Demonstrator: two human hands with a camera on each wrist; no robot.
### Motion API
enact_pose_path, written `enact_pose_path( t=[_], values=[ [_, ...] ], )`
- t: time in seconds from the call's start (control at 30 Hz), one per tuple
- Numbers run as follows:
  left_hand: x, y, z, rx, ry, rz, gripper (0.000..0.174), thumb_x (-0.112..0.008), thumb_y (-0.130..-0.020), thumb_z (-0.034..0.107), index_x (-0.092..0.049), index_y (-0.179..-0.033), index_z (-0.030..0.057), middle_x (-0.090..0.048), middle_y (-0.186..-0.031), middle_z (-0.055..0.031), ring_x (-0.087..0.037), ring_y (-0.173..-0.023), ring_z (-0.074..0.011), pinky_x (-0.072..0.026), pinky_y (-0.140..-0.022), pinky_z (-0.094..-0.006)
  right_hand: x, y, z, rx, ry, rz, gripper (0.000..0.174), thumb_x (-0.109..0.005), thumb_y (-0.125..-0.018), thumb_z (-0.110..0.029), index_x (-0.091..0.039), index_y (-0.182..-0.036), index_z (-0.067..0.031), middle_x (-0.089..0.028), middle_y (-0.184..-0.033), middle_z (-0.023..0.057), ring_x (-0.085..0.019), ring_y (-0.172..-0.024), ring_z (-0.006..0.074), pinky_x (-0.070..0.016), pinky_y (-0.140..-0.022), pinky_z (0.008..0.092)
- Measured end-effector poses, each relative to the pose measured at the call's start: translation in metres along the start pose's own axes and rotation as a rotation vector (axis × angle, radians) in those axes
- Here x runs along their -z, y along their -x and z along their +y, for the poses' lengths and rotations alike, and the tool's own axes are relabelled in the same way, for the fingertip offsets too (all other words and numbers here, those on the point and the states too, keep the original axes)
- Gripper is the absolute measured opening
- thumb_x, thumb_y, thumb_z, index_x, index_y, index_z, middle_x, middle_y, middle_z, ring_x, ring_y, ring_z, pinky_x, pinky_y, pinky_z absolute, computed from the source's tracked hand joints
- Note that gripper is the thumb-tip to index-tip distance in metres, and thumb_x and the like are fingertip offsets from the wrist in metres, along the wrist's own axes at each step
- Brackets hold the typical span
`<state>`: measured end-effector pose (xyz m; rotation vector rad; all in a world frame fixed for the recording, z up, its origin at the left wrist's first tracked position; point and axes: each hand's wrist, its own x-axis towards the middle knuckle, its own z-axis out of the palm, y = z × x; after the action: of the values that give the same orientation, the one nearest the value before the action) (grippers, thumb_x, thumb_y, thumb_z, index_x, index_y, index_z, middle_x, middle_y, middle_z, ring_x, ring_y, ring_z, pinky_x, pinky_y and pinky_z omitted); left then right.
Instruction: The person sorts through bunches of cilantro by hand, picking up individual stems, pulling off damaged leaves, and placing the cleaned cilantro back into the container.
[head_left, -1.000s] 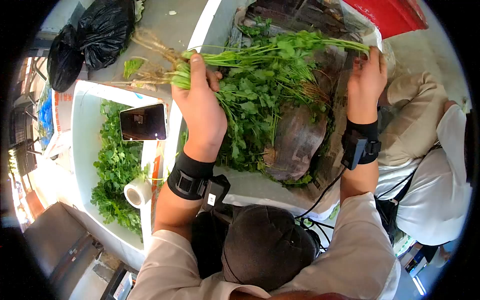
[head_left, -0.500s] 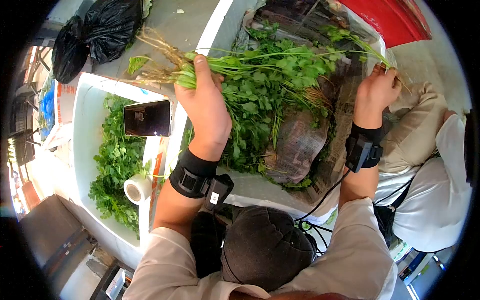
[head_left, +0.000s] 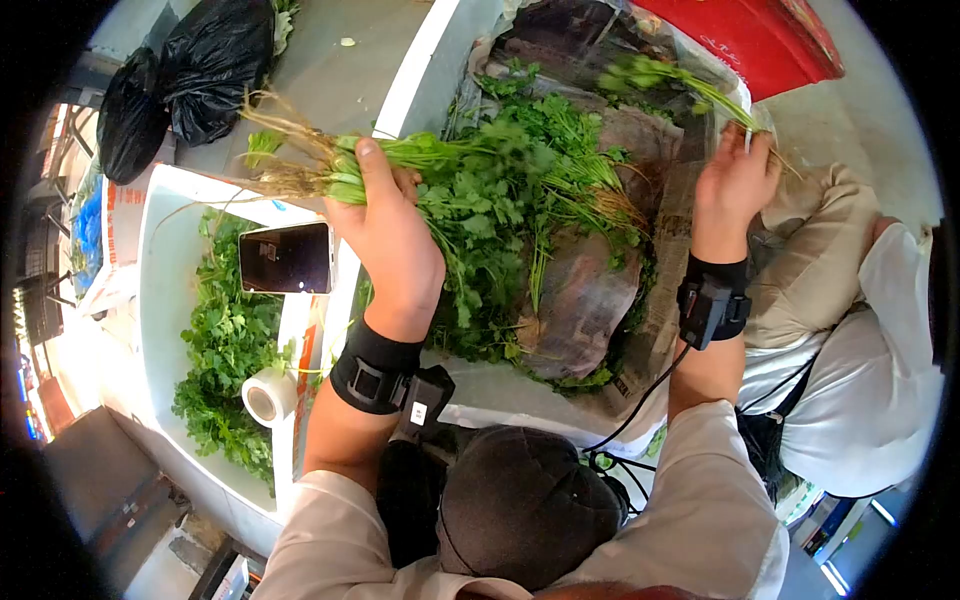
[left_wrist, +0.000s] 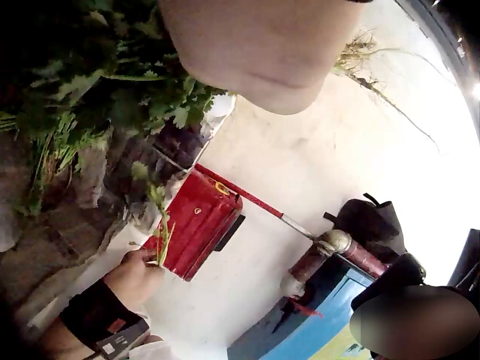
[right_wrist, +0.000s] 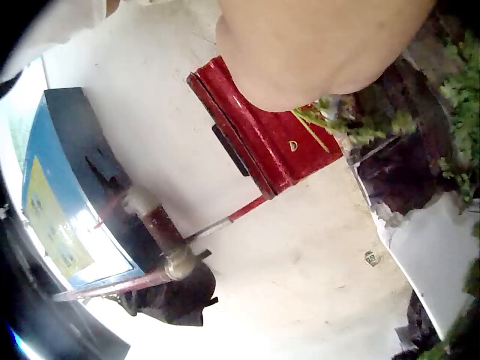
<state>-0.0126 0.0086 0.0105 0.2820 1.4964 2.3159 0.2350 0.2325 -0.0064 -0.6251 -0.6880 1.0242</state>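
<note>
In the head view my left hand grips a bunch of coriander just above its roots. The pale roots stick out to the left, and the leafy tops hang over a coriander pile in a white foam box. To the right, my right hand pinches a thin coriander sprig near its root end. Its leaves point left over the box, apart from the bunch. The left wrist view also shows that sprig; in the right wrist view my hand hides its lower part.
Wet newspaper lines the box. At left, a second foam box holds more coriander, with a phone and a roll on its edge. A red case, black bags and a seated person are around.
My right hand has moved slightly down from the stems' far end, turning the sprig's root end outward. The sprig now sits apart from the bunch. My left hand keeps its grip, having shifted slightly.
</note>
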Motion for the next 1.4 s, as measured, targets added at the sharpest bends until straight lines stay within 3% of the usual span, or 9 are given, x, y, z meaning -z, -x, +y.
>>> enact_pose_path(
  t=[0.1, 0.3, 0.37, 0.4, 0.43, 0.5, 0.6, 0.7, 1.4],
  values=[
    [-0.001, 0.002, 0.0, 0.058, -0.033, -0.072, 0.013, -0.059, -0.104, 0.018, -0.056, -0.102, 0.0056, -0.052, -0.08, -0.0001, -0.045, -0.066, -0.0109, -0.0425, -0.065, -0.0291, -0.014, 0.012, 0.003, -0.24, 0.062, -0.007, 0.02, -0.056, -0.1, -0.003, -0.055, -0.12, 0.0, -0.062, -0.113, 0.0108, -0.061, -0.104, 0.0268, -0.052, -0.098, 0.042],
    [-0.008, 0.008, 0.003, 0.252, -0.043, -0.22, 0.014, -0.061, -0.102, 0.021, -0.06, -0.099, 0.0072, -0.053, -0.079, 0.0018, -0.045, -0.064, -0.0095, -0.041, -0.063, -0.0267, 0.003, 0.018, 0.017, -0.877, 0.347, 0.276, 0.043, -0.063, -0.095, -0.014, -0.047, -0.133, -0.0029, -0.037, -0.142, 0.0096, -0.033, -0.138, 0.0258, -0.0199, -0.118, 0.0488],
    [-0.009, 0.01, 0.001, 0.305, -0.054, -0.239, 0.014, -0.061, -0.102, 0.021, -0.06, -0.1, 0.0077, -0.055, -0.081, 0.0019, -0.047, -0.066, -0.0087, -0.0404, -0.062, -0.0258, 0.006, 0.018, 0.022, -0.772, 0.492, 0.254, 0.04, -0.062, -0.095, -0.013, -0.049, -0.131, -0.0018, -0.045, -0.134, 0.0096, -0.04, -0.133, 0.0241, -0.0189, -0.117, 0.0528],
    [-0.009, 0.01, -0.001, 0.352, -0.039, -0.279, 0.015, -0.064, -0.1, 0.021, -0.061, -0.101, 0.0071, -0.054, -0.077, 0.0024, -0.047, -0.062, -0.0079, -0.0413, -0.059, -0.0256, -0.002, 0.032, 0.011, -0.587, 0.489, 0.089, 0.025, -0.067, -0.093, -0.011, -0.061, -0.114, 0.0, -0.064, -0.106, 0.0072, -0.059, -0.096, 0.015, -0.0465, -0.092, 0.0295],
    [-0.008, 0.011, -0.002, 0.399, -0.025, -0.319, 0.016, -0.067, -0.099, 0.021, -0.062, -0.101, 0.0065, -0.054, -0.073, 0.003, -0.047, -0.058, -0.0071, -0.0422, -0.057, -0.0253, -0.016, 0.048, 0.004, -0.593, 0.491, 0.091, 0.025, -0.067, -0.093, -0.011, -0.061, -0.114, 0.0, -0.064, -0.106, 0.0072, -0.059, -0.096, 0.015, -0.0465, -0.092, 0.0295],
    [-0.008, 0.012, -0.002, 0.441, -0.028, -0.342, 0.017, -0.069, -0.098, 0.021, -0.062, -0.102, 0.0057, -0.054, -0.073, 0.0028, -0.047, -0.058, -0.0076, -0.0423, -0.057, -0.0258, -0.045, 0.076, -0.01, -0.253, 0.477, -0.377, 0.035, -0.06, -0.098, -0.008, -0.057, -0.132, 0.0008, -0.06, -0.128, 0.0094, -0.054, -0.123, 0.0181, -0.0405, -0.106, 0.0392],
    [-0.008, 0.015, -0.003, 0.468, -0.045, -0.415, 0.018, -0.07, -0.097, 0.021, -0.063, -0.103, 0.0055, -0.056, -0.076, 0.0031, -0.048, -0.06, -0.0063, -0.0404, -0.057, -0.0242, -0.057, 0.098, -0.027, -0.427, 0.423, -1.049, 0.032, -0.064, -0.095, -0.003, -0.062, -0.127, 0.0008, -0.062, -0.122, 0.0084, -0.063, -0.105, 0.0178, -0.0513, -0.091, 0.0323],
    [-0.008, 0.016, -0.003, 0.467, -0.066, -0.457, 0.017, -0.07, -0.097, 0.02, -0.063, -0.103, 0.0055, -0.058, -0.078, 0.0031, -0.049, -0.062, -0.0054, -0.0387, -0.056, -0.0236, -0.065, 0.123, -0.03, -0.155, 0.578, -1.29, 0.033, -0.075, -0.086, -0.004, -0.069, -0.118, -0.0041, -0.066, -0.099, 0.0063, -0.063, -0.087, 0.0158, -0.0502, -0.077, 0.027],
    [-0.011, 0.018, 0.007, 0.511, -0.078, -0.594, 0.025, -0.058, -0.104, 0.029, -0.066, -0.108, 0.006, -0.058, -0.085, 0.0039, -0.046, -0.067, -0.0056, -0.0329, -0.058, -0.023, -0.057, 0.12, -0.023, 0.166, 0.727, -1.303, 0.016, -0.074, -0.086, -0.008, -0.073, -0.101, -0.0028, -0.067, -0.092, 0.012, -0.067, -0.084, 0.0285, -0.0521, -0.072, 0.0354]
  ],
)
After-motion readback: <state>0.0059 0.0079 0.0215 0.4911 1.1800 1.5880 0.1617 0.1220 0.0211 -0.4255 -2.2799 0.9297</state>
